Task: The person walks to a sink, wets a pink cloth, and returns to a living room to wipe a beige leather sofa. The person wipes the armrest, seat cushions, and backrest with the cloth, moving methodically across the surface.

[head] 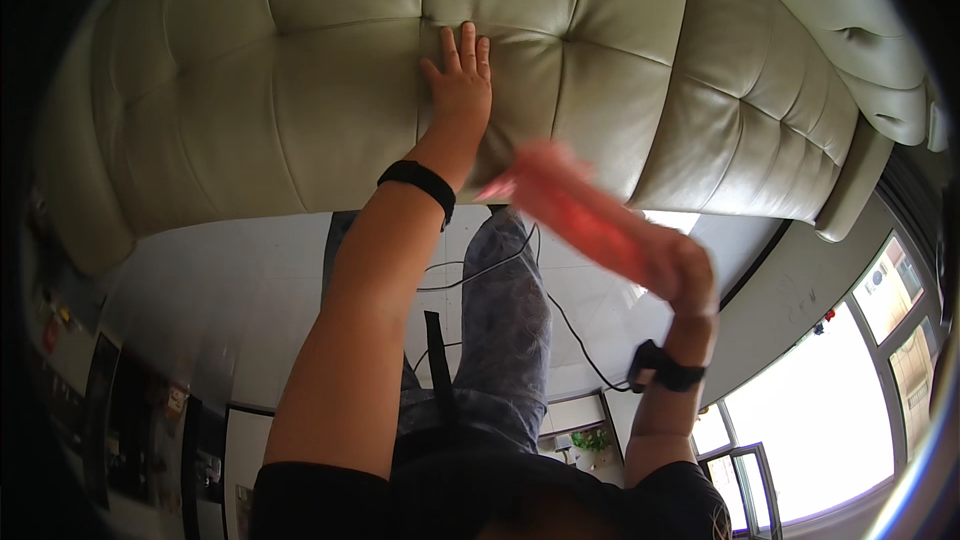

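Note:
My left hand (459,86) rests flat, palm down and fingers apart, on the tufted seat of an olive-beige leather sofa (345,90). Nothing is held in it. To its lower right, my right hand (681,266) grips one end of a long red object (589,221), badly blurred and possibly a cloth. Its ragged pinkish far end lies over the front edge of the seat in the picture; whether it touches the leather I cannot tell. Black bands circle both wrists, and the right one (671,369) carries a small device.
A thin black cable (574,330) runs from the right wristband past my legs (506,300). Below the sofa spreads a pale tiled floor (277,300). The sofa's tufted backrest (874,52) curves at the upper right. Bright windows (817,420) stand at the right, dark shelving (142,420) at the lower left.

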A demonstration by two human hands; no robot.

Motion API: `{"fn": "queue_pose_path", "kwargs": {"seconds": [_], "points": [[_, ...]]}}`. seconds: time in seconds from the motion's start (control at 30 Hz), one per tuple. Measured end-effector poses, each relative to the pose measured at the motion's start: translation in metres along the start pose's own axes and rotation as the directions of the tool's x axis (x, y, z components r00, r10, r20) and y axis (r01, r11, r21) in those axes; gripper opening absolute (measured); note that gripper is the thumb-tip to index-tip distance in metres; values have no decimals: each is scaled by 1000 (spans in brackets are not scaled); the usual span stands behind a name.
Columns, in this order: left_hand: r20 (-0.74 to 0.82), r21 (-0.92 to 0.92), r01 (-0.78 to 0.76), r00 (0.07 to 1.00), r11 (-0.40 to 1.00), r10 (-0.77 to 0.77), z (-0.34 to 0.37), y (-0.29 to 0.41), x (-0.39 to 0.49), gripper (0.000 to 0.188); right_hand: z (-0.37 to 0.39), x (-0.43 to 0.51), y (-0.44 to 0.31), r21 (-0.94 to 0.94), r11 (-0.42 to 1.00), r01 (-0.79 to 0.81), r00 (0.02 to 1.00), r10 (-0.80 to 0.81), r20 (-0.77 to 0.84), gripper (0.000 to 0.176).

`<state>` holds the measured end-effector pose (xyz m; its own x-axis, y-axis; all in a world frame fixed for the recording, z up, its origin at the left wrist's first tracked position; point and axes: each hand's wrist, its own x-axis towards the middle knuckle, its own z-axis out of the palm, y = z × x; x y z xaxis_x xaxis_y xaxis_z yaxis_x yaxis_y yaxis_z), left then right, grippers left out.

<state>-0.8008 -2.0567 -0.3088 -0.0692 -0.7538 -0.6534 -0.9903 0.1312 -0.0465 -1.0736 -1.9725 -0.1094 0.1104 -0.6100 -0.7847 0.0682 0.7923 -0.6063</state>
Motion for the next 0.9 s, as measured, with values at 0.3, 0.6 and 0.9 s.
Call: {"fn": "queue_pose_path", "kwargs": {"seconds": [0.3, 0.6, 0.9], "points": [[-118, -6, 14, 993, 1000, -15, 7, 5, 2, 61, 34, 163, -47, -677, 671, 303, 926, -374, 44, 26], [-108, -28, 14, 994, 1000, -17, 15, 8, 6, 62, 62, 270, 34, -985, 170, -34, 987, -148, -60, 22], [-26, -52, 8, 1000, 999, -9, 0, 1, 0, 67, 49, 301, 18, -550, -763, 339, 827, -37, 561, 26]]}}
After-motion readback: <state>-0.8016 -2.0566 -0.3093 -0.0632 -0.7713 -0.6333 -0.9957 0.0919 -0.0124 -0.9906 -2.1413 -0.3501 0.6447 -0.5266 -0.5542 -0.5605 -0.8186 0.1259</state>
